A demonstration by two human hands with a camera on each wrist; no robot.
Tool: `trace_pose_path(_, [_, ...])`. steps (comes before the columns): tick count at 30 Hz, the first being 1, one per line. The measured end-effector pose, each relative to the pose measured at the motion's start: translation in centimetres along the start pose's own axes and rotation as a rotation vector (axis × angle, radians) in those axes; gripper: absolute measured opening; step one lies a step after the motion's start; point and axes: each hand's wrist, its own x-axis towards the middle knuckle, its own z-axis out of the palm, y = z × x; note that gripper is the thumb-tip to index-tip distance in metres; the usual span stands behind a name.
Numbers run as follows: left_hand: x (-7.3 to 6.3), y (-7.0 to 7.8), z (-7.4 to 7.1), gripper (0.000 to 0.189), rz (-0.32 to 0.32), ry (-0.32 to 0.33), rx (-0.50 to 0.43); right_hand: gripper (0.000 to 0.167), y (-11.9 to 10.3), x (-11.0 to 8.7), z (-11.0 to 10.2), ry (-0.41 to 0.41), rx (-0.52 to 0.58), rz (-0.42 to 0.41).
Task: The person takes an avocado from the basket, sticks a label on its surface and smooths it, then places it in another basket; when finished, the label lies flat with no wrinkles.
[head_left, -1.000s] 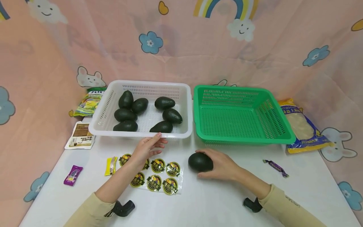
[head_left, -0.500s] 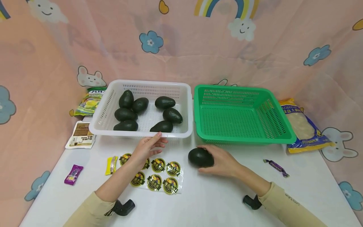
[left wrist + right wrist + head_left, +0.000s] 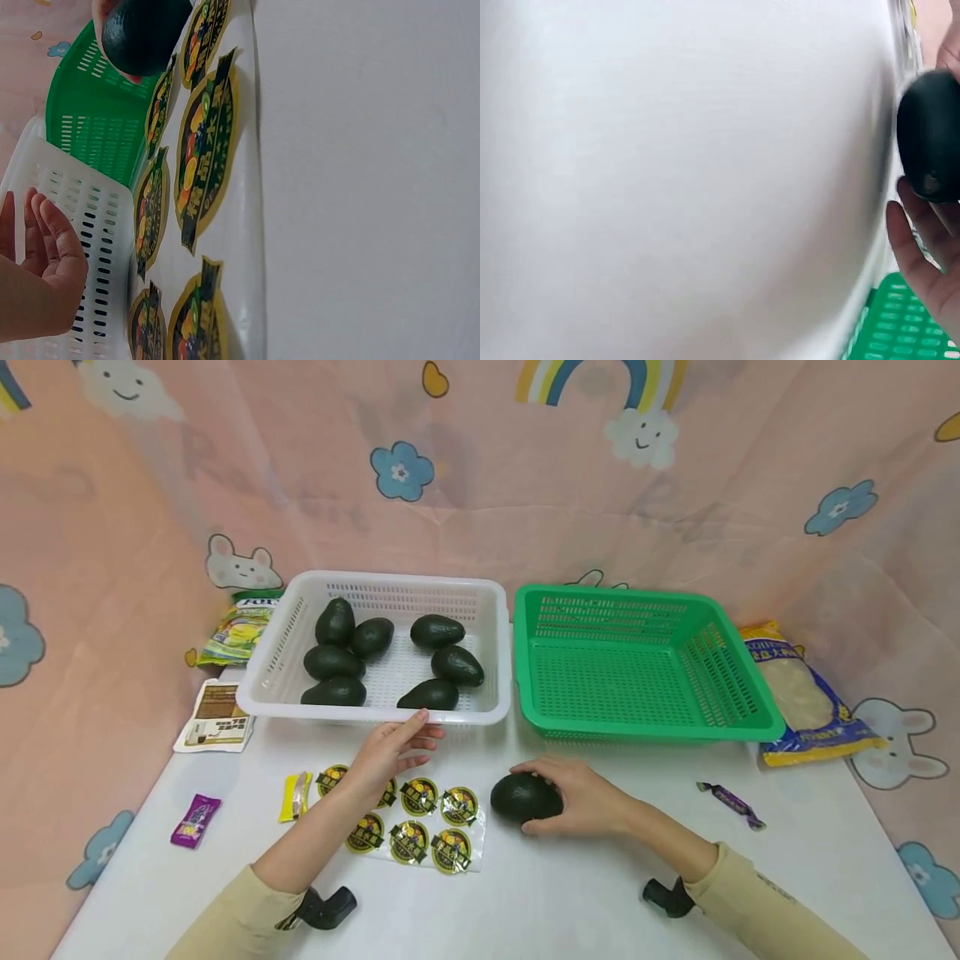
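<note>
- Right hand (image 3: 585, 795) held one avocado (image 3: 525, 798), thumb and fingers curled round its side; it was out over the table (image 3: 570, 893), contact with it unclear, just beside the sticker sheet (image 3: 432, 827).
- Left hand (image 3: 390, 758) had relaxed, parted fingers, thumb at the front rim of the white basket (image 3: 382, 715) — gripping nothing that showed.
- Seven other avocados (image 3: 333, 662) lay in the white basket, seemingly left to handle.
- No avocado showed in the green basket (image 3: 600, 677), and no sticker on the held fruit's visible sides — so the work looked barely begun.
</note>
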Motion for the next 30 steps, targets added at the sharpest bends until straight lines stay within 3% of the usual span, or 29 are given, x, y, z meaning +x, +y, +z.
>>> trace_pose_path(4, [0.1, 0.0, 0.0, 0.049, 0.001, -0.003, -0.009, 0.071, -0.3, -0.1, 0.0, -0.042, -0.028, 0.018])
trace_pose_path(10, [0.1, 0.1, 0.1, 0.051, 0.004, -0.005, -0.005, 0.078, -0.3, -0.1, -0.4, -0.035, -0.049, 0.060])
trace_pose_path(18, [0.1, -0.1, 0.0, 0.049, 0.012, -0.018, 0.004, 0.081, 0.2, 0.0, -0.4, -0.013, -0.071, 0.052])
trace_pose_path(21, [0.0, -0.4, 0.0, 0.053, 0.037, -0.061, 0.056, 0.082, 0.3, 0.1, -0.4, 0.000, -0.072, 0.041])
trace_pose_path(24, [-0.7, -0.9, -0.2, 0.052, 0.110, -0.172, 0.280, 0.082, 0.3, 0.2, -0.4, 0.017, -0.076, 0.026])
trace_pose_path(27, [-1.8, -1.6, -0.6, 0.054, 0.273, -0.274, 0.698, 0.082, 0.3, 0.4, -0.5, 0.032, -0.082, 0.018])
trace_pose_path(30, [-2.8, -2.4, -1.0, 0.061, 0.457, -0.292, 1.080, 0.082, 0.3, 0.4, -0.6, 0.042, -0.090, 0.024])
